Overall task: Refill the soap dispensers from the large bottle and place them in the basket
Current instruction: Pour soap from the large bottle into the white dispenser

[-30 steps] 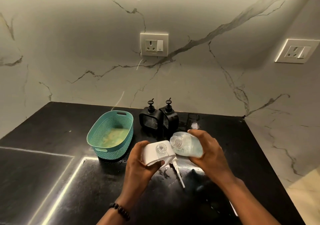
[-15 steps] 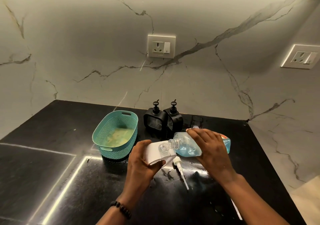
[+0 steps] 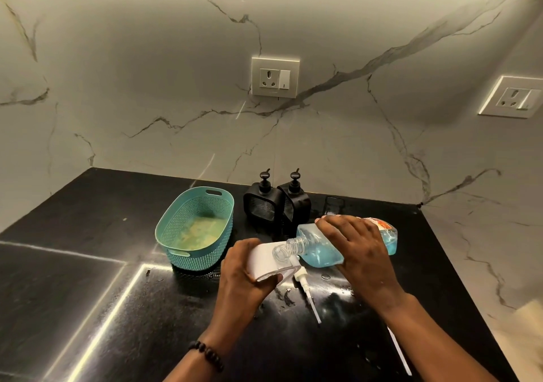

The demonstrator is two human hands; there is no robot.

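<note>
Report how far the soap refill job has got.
Done: nothing is in the basket yet. In hand: left hand holds the white dispenser; right hand tips the bottle into it. Left: replace its pump, basket it, then handle the black dispensers.

A black stone worktop point(image 3: 88, 264) with a glossy face is seen filling the lower part of the view, and bright streaks of light are reflected along it on the near left. Small wet patches point(image 3: 326, 277) are scattered on it near the middle. Behind it, a pale marble wall point(image 3: 147, 73) with dark grey veins is seen, meeting a second marble wall at the far right corner. A socket with a switch point(image 3: 275, 77) is set in the far wall, and a second socket point(image 3: 514, 98) is fixed on the right wall.
</note>
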